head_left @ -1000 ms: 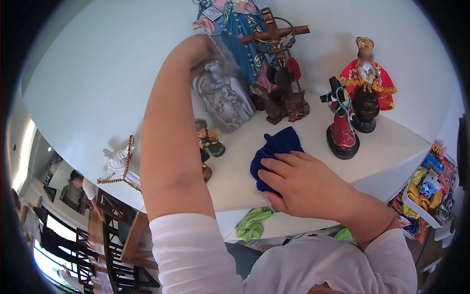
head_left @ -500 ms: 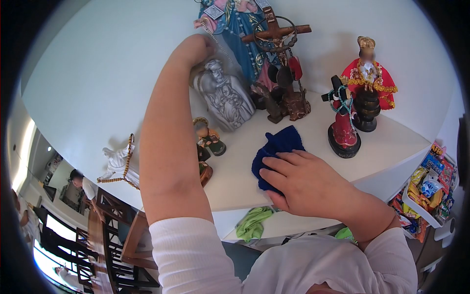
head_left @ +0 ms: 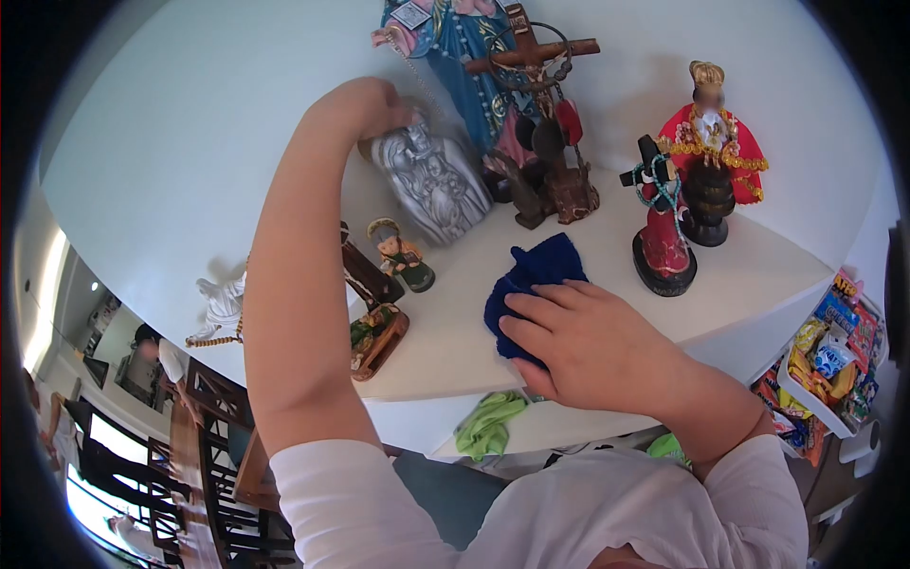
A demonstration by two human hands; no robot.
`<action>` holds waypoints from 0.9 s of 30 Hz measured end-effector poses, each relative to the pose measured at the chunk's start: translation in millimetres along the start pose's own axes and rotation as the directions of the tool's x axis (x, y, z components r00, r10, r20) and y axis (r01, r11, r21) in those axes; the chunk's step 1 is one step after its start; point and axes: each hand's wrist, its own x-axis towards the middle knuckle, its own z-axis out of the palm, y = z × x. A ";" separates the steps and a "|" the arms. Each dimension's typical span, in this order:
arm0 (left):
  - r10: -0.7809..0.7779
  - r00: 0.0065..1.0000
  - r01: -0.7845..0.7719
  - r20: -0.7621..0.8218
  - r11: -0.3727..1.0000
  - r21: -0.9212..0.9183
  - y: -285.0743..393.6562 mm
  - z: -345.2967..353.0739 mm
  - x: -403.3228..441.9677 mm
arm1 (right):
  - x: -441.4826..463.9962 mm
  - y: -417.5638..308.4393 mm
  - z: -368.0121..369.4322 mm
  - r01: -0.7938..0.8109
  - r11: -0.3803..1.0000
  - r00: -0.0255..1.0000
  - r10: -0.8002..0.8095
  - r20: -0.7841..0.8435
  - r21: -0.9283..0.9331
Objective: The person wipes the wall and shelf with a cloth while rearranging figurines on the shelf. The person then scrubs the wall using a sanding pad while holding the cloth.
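My left hand [head_left: 384,109] reaches to the back of the white shelf [head_left: 455,356] and grips the top of a silver relief statue [head_left: 438,185]. Its fingertips are partly hidden. On the shelf, my right hand [head_left: 578,337] holds a dark blue cloth [head_left: 540,270] beneath its fingers. Behind the silver statue stands a large blue-robed statue [head_left: 460,81]. A wooden crucifix [head_left: 540,64] rises beside it from a brown base. Near my left forearm are a small green-robed figurine [head_left: 406,261] and a figurine on a brown base [head_left: 379,339].
To the right stand a red-caped crowned statue [head_left: 711,152] and a red figurine with a black cross [head_left: 665,242]. A white rosary-draped statue [head_left: 220,303] is at left. A green cloth [head_left: 488,425] lies below the shelf; a snack basket [head_left: 820,398] stands right. People are in the background.
My left hand has come down slightly onto the top of the silver statue, and my forearm has shifted left, uncovering small figurines. My right hand stays on the blue cloth.
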 end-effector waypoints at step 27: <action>0.108 0.930 -0.062 -0.351 0.988 0.142 19.5 59.4 -58.3 | -1.9 -0.9 2.3 0.010 1.000 1.000 -0.010 -0.024 -0.002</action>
